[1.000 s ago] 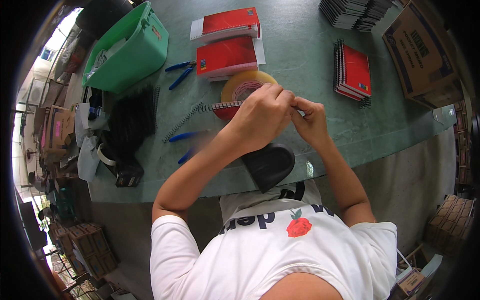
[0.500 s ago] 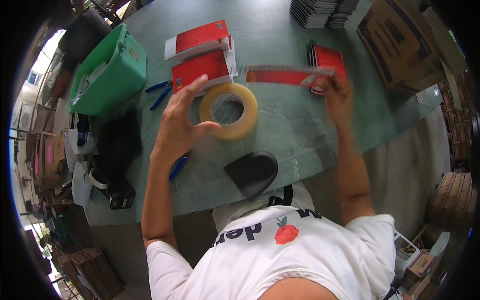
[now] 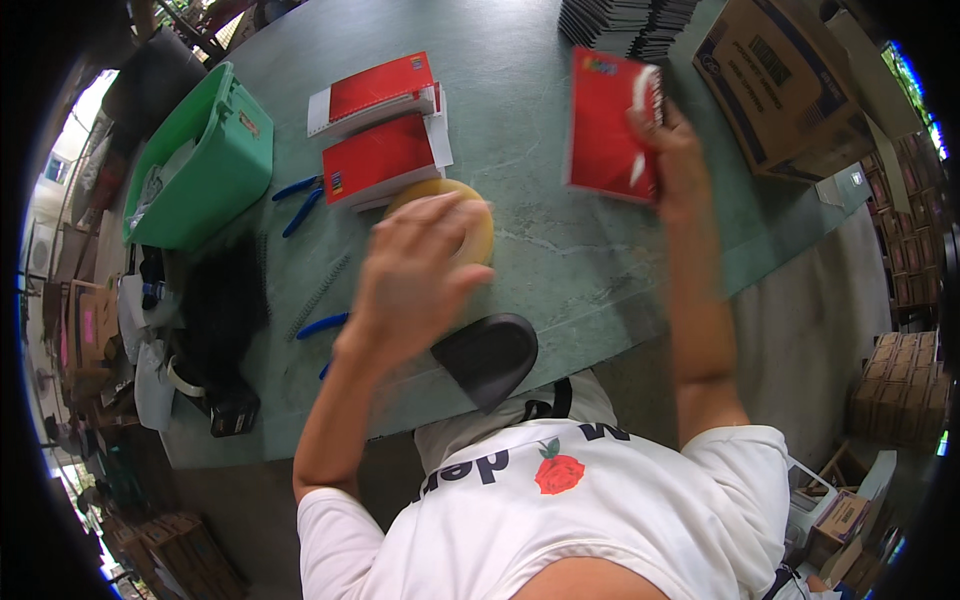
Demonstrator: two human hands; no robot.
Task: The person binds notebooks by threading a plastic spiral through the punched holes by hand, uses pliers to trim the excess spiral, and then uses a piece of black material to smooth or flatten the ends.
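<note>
While the left hand (image 3: 415, 275) lies spread, fingers apart, over a yellow tape roll (image 3: 455, 215) near the middle of the green table (image 3: 520, 120), the right hand (image 3: 672, 150) pinches a red notebook (image 3: 608, 125) between thumb and fingers, holding it over the table toward the right edge. Just beside the roll, two more red notebooks (image 3: 385, 130) lie stacked. Blue pliers (image 3: 298, 200) rest near a green bin (image 3: 200, 150) at the left edge. A cardboard box (image 3: 790, 85) sits at the far right corner.
</note>
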